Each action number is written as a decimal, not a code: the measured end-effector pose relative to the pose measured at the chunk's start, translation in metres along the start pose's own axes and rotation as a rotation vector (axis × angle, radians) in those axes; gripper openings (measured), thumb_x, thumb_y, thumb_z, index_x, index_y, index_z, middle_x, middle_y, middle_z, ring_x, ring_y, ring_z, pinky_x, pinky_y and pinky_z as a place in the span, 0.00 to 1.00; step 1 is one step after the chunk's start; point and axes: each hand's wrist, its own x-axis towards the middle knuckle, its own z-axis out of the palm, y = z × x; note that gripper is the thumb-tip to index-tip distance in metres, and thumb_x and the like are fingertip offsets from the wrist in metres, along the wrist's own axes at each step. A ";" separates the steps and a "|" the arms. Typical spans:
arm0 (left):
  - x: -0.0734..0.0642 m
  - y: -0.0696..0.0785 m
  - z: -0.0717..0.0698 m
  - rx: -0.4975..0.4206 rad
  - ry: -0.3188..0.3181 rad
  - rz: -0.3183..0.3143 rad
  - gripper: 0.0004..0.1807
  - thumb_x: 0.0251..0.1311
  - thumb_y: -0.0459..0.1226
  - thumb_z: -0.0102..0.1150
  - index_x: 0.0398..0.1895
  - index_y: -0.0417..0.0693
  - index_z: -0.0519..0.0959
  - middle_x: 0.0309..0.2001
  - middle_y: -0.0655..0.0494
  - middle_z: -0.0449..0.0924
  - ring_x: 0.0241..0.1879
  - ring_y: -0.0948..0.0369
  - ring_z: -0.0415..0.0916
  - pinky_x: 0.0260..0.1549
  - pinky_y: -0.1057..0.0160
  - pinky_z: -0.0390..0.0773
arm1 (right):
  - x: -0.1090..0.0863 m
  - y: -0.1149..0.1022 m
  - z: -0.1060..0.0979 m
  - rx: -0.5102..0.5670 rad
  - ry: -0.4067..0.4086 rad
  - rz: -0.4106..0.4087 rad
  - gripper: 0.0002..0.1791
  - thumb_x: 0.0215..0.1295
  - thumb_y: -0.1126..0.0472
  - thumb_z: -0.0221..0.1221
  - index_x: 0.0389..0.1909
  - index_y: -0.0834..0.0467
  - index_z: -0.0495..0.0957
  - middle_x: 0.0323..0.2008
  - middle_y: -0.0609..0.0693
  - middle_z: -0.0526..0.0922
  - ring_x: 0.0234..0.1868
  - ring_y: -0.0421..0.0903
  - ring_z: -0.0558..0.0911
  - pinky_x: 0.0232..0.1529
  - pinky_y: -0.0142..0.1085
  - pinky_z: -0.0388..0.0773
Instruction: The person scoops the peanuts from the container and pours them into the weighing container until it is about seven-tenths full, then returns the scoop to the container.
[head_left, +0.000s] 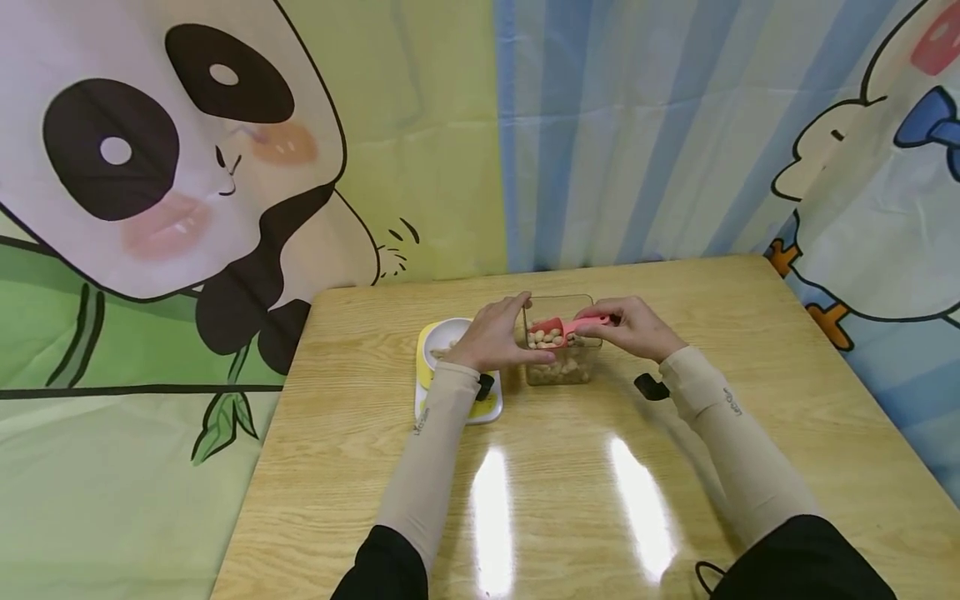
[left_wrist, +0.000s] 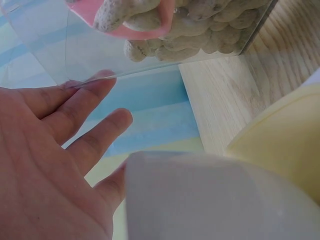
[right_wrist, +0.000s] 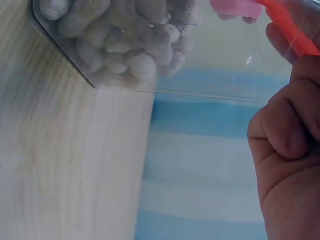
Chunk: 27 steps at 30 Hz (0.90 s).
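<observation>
A clear, open-topped container (head_left: 564,373) with unshelled peanuts (left_wrist: 187,40) in its lower part stands on the table. My left hand (head_left: 495,335) grips it by the left side, with the thumb along the near rim and fingers at the far corner. My right hand (head_left: 637,329) pinches the handle of a pink-red scoop (head_left: 588,322) over the container's right rim. The scoop's bowl lies inside the container and has peanuts in it. In the right wrist view, the right fingers (right_wrist: 280,125) are curled by the handle, beyond the clear wall.
Left of the container, a white bowl (head_left: 447,333) sits on a small yellow-and-white scale (head_left: 491,410), partly hidden by the left hand and wrist. The wooden table (head_left: 360,467) ends at printed curtains (head_left: 600,133) behind. A dark wrist camera (head_left: 651,387) hangs below the right wrist.
</observation>
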 end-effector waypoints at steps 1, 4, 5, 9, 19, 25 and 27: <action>0.000 0.000 0.001 0.000 -0.002 0.001 0.64 0.46 0.71 0.68 0.82 0.55 0.51 0.71 0.60 0.67 0.72 0.57 0.62 0.74 0.50 0.53 | -0.001 -0.001 0.001 0.016 0.004 0.019 0.11 0.69 0.56 0.66 0.50 0.52 0.87 0.40 0.51 0.88 0.26 0.48 0.75 0.26 0.37 0.75; 0.000 0.001 0.002 0.011 -0.009 0.001 0.65 0.45 0.74 0.66 0.82 0.55 0.51 0.72 0.61 0.66 0.72 0.58 0.61 0.74 0.51 0.53 | -0.008 -0.010 0.002 0.066 0.029 0.075 0.13 0.69 0.55 0.66 0.50 0.56 0.87 0.34 0.57 0.86 0.22 0.46 0.69 0.22 0.37 0.69; -0.001 0.000 0.002 0.016 -0.008 0.001 0.65 0.45 0.74 0.65 0.82 0.55 0.51 0.72 0.62 0.66 0.72 0.58 0.61 0.74 0.51 0.53 | -0.010 -0.008 0.003 0.080 0.040 0.087 0.13 0.69 0.54 0.66 0.50 0.55 0.87 0.31 0.59 0.84 0.21 0.46 0.68 0.21 0.37 0.68; -0.001 0.000 0.001 0.016 -0.003 -0.001 0.65 0.45 0.74 0.66 0.81 0.54 0.52 0.71 0.61 0.66 0.71 0.58 0.62 0.74 0.52 0.54 | -0.012 0.003 0.004 0.123 0.084 0.106 0.15 0.68 0.51 0.66 0.52 0.52 0.87 0.24 0.58 0.77 0.19 0.45 0.63 0.19 0.37 0.64; 0.000 -0.001 -0.002 0.023 -0.010 -0.003 0.65 0.44 0.73 0.67 0.82 0.55 0.51 0.73 0.61 0.65 0.72 0.59 0.61 0.75 0.53 0.52 | -0.020 -0.014 -0.002 0.225 0.113 0.070 0.14 0.71 0.57 0.64 0.53 0.59 0.85 0.28 0.52 0.80 0.18 0.46 0.59 0.20 0.39 0.64; -0.002 0.001 -0.003 0.018 -0.022 -0.009 0.68 0.43 0.77 0.63 0.83 0.57 0.48 0.75 0.62 0.63 0.74 0.59 0.57 0.76 0.54 0.50 | -0.023 -0.013 -0.001 0.227 0.182 0.051 0.17 0.72 0.60 0.63 0.55 0.65 0.84 0.34 0.52 0.85 0.17 0.43 0.59 0.20 0.38 0.64; -0.003 0.001 -0.004 0.021 -0.021 -0.008 0.68 0.43 0.78 0.62 0.83 0.57 0.47 0.75 0.62 0.62 0.75 0.59 0.57 0.76 0.54 0.49 | -0.024 -0.011 -0.001 0.233 0.201 0.041 0.17 0.72 0.61 0.63 0.56 0.67 0.83 0.36 0.52 0.86 0.18 0.43 0.60 0.21 0.37 0.65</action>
